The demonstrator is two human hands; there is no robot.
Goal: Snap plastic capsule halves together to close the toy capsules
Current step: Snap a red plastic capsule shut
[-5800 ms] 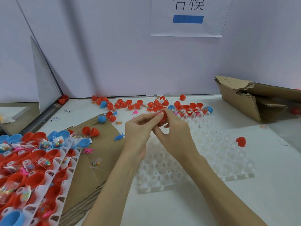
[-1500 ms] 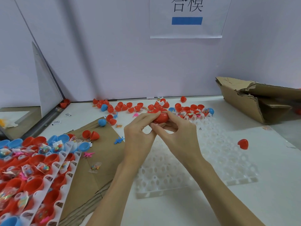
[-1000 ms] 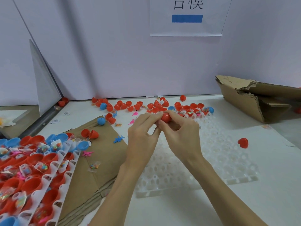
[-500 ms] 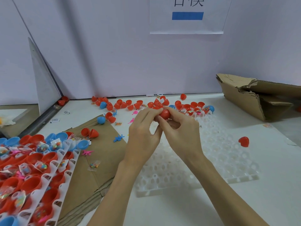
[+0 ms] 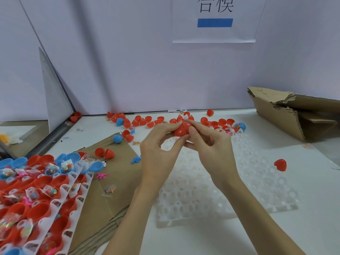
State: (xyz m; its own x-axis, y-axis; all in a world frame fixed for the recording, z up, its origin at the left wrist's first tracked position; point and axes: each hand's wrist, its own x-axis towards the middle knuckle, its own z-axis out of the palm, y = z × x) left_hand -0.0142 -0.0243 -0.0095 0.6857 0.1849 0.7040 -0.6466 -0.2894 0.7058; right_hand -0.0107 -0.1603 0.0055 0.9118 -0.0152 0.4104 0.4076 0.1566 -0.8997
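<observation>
Risk of a skewed join: you are pressing the two halves of the red capsule from opposite sides with fingertips only; if one rim rides over the other, my guess is it will stay part-open rather than snap.
Risk of a slip: the shell looks smooth and glossy, so a squeeze off its middle could squirt it out onto the worktop among the loose red halves.
Capsule look: red, rounded, a dark seam showing between the halves; whether it is fully seated you cannot tell from here.
Capsule place: held in the air above the far edge of the white tray, touching nothing but your fingers.
Left hand: thumb and fingers pinching the capsule's left half.
Right hand: thumb and fingers pinching the right half.
Filled tray: open halves with toys wait at your left.
</observation>
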